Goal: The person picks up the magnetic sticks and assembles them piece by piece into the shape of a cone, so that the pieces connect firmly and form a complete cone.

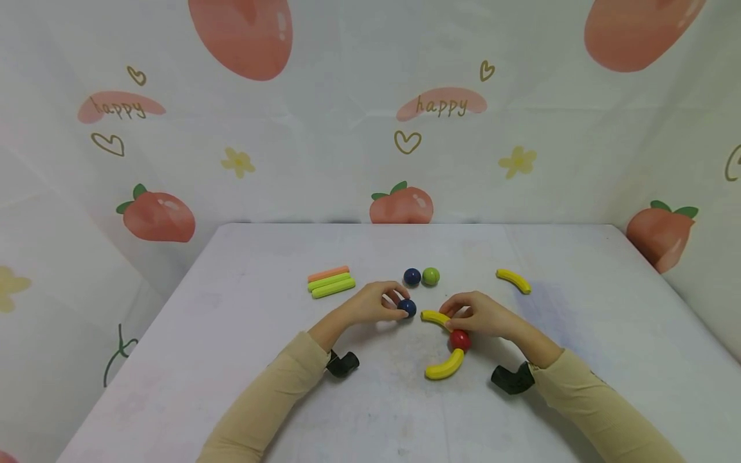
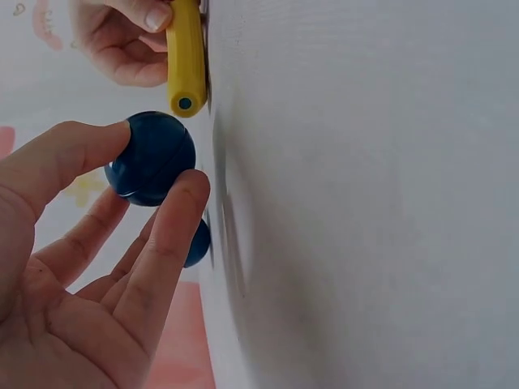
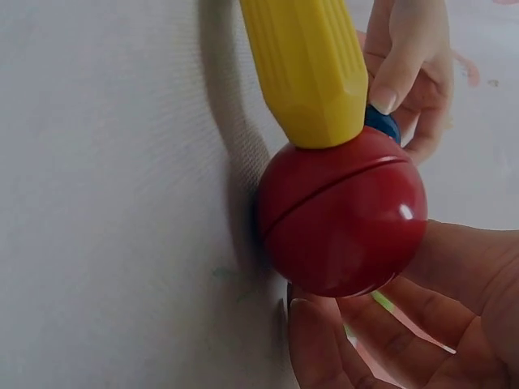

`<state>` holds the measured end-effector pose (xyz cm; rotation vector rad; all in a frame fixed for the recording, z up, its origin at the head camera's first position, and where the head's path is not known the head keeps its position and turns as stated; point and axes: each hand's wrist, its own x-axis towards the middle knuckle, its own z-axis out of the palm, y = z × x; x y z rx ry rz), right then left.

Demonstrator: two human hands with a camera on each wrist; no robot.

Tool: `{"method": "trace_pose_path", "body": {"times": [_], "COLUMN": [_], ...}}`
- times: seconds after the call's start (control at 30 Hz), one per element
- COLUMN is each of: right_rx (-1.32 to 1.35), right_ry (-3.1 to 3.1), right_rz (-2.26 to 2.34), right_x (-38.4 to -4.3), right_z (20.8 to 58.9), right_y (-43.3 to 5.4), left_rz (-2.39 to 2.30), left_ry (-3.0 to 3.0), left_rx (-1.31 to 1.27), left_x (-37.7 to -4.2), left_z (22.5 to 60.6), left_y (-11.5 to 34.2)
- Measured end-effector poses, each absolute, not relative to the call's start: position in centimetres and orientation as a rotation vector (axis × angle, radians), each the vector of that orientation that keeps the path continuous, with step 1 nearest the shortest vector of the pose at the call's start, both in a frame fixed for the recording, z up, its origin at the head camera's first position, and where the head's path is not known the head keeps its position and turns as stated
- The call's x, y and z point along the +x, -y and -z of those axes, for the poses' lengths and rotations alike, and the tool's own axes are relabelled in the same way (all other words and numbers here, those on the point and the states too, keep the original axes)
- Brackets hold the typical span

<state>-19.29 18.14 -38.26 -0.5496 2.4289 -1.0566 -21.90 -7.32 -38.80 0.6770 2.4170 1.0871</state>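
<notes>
My left hand [image 1: 377, 302] pinches a glossy dark blue ball [image 2: 154, 158] between thumb and fingers. To its right, my right hand [image 1: 483, 313] grips a yellow curved stick [image 1: 434, 317], whose round end with a small dark disc faces the blue ball across a narrow gap. That stick meets a red ball [image 1: 460, 340], which has a groove round its middle in the right wrist view. From the red ball's other side, a second yellow curved stick [image 1: 446, 368] runs toward the front of the table. The right fingers partly cover the first stick in the head view.
Behind the hands sit another blue ball [image 1: 412, 277] and a green ball [image 1: 431, 276], side by side. One more yellow curved stick [image 1: 513, 281] lies at the back right. Two lime straight sticks [image 1: 333, 287] and an orange stick [image 1: 328, 274] are grouped at the left.
</notes>
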Motion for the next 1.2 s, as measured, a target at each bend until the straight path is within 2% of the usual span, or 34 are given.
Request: {"method": "trace_pose_path", "body": {"times": [1.2], "right_rx": [-0.611], "right_ry": [-2.408], "right_rz": [1.091], "right_x": [-19.2], "right_z": [38.3], "right_y": [-17.8], "left_rz": [-1.123], "left_ry": [-2.322], "left_rx": [0.687], "left_x": [-20.5], "left_z": [38.4], "left_y": [7.1]}}
